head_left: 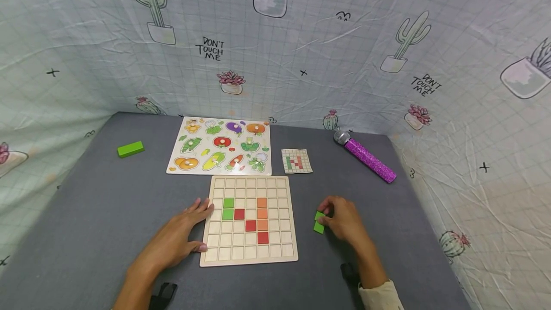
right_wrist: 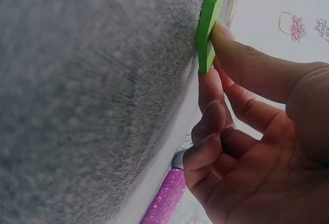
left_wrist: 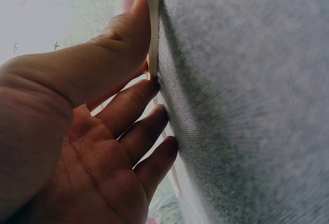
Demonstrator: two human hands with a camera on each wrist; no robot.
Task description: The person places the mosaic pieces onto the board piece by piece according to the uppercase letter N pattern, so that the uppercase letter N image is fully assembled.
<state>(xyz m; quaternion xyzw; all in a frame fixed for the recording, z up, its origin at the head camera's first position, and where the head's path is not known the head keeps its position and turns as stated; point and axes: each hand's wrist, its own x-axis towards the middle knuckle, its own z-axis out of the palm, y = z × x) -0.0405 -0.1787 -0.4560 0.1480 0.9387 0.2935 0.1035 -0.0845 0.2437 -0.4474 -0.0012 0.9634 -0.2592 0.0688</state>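
A wooden grid board (head_left: 275, 250) lies on the grey table, with green (head_left: 228, 203), red (head_left: 251, 226) and orange tiles (head_left: 262, 213) set in some squares. My left hand (head_left: 176, 233) rests at the board's left edge, thumb and fingertips touching it; in the left wrist view the thumb (left_wrist: 128, 29) lies along the board's edge. Right of the board, my right hand (head_left: 344, 219) pinches two green tiles (right_wrist: 212, 16) between thumb and fingers, low over the table. These tiles overlap partly, one offset from the other. Whether they touch the table I cannot tell.
Behind the board lies a vegetable picture puzzle (head_left: 202, 157), with a small pattern card (head_left: 297, 161) beside it. A purple glitter microphone (head_left: 370, 159) lies at the back right. A green block (head_left: 131, 149) is at the back left. A printed cloth (head_left: 275, 61) hangs behind the table.
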